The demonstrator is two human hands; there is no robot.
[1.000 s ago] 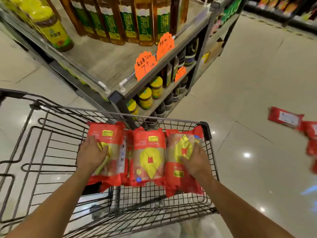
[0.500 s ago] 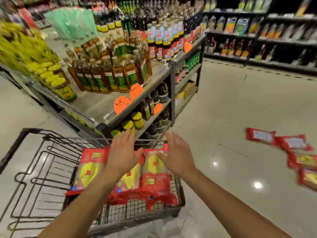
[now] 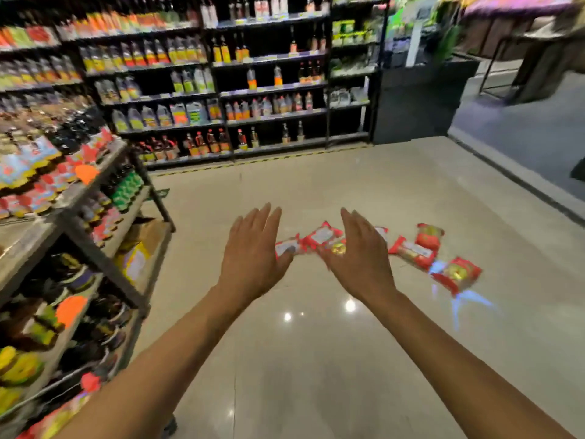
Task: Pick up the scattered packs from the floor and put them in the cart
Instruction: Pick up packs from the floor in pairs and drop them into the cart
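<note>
– Packs point(image 3: 321, 236) are what we are after, so why do we hold nothing?
– Because we are only reaching. Nearest us, our left hand point(image 3: 253, 255) and right hand point(image 3: 357, 258) are stretched out side by side, backs toward us. The fingers point(image 3: 269, 217) are straight, a little spread and empty. We judge that two flat hands, set this far apart, are ready to gather several packs at once.
– And where do they lie?
– On the floor point(image 3: 316, 359), just beyond our hands. A red bunch lies overlapping, partly hidden behind our palms. Further right there is a long pack point(image 3: 413, 252), a small pack point(image 3: 429, 236) just behind it, and an end pack point(image 3: 459, 274) nearer us. They lie flat in a loose row, well apart from any shelf, so we think nothing blocks the reach.
– The cart?
– Not in view; we cannot tell where it stands.
– What else?
– A rack of jars point(image 3: 104, 264) at our left, and far off, a wall of bottle shelves point(image 3: 269, 90).
</note>
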